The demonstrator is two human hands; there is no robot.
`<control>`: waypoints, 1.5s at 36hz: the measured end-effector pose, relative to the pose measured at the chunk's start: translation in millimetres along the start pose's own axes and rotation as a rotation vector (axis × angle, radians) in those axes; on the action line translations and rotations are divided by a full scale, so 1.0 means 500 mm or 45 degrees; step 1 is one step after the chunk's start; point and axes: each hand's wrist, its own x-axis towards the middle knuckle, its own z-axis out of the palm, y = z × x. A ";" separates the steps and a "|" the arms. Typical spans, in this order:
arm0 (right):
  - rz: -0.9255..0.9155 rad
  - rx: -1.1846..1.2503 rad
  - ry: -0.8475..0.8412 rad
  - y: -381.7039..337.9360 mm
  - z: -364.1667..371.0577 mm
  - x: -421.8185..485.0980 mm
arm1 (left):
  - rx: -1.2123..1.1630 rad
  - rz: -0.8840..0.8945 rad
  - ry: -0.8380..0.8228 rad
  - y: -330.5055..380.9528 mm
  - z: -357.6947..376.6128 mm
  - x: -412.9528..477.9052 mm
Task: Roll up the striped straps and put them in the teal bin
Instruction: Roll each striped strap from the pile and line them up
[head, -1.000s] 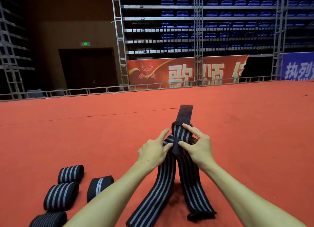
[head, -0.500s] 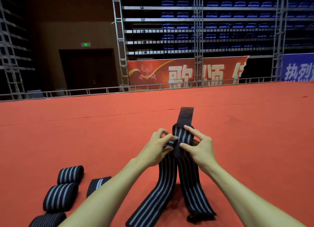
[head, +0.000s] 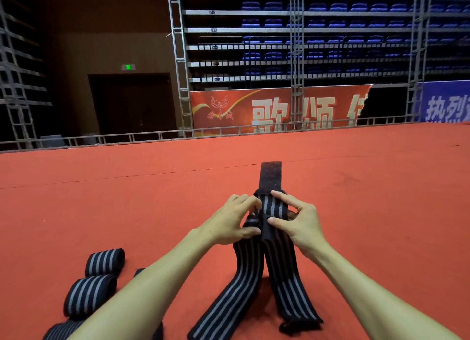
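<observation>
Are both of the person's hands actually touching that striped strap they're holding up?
Touching. The head view shows the left hand and right hand each pinching the striped strap with thumb and fingers.

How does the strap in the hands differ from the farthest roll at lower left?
The held strap is mostly unrolled, its tails trailing to the carpet; the roll is wound tight. The strap is pinched by the left hand and right hand; the roll lies untouched. The strap shows a plain dark tab on top; the roll shows none. Both are black with grey stripes.
</observation>
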 end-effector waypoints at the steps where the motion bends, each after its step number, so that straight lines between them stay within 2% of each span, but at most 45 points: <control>1: 0.002 0.001 -0.005 -0.001 0.000 -0.002 | 0.012 0.007 -0.008 0.001 -0.002 0.000; 14: 0.023 -0.006 -0.017 0.008 0.009 -0.006 | 0.185 0.122 0.039 0.031 -0.011 -0.002; 32: -0.084 -0.160 0.101 0.040 0.012 0.020 | -0.163 -0.094 -0.095 0.038 -0.041 0.008; 39: -0.095 -0.254 0.146 0.040 0.026 0.024 | -0.121 -0.061 -0.066 0.043 -0.050 -0.004; 42: -0.093 -0.264 0.268 0.038 0.016 0.037 | -0.057 -0.010 -0.080 0.038 -0.053 -0.017; 48: -0.019 -0.149 0.324 0.033 -0.014 0.042 | -0.217 -0.159 0.079 0.011 -0.067 -0.044; 54: -0.061 -0.143 0.325 0.030 0.005 0.048 | -0.471 -0.306 0.223 0.014 -0.076 -0.027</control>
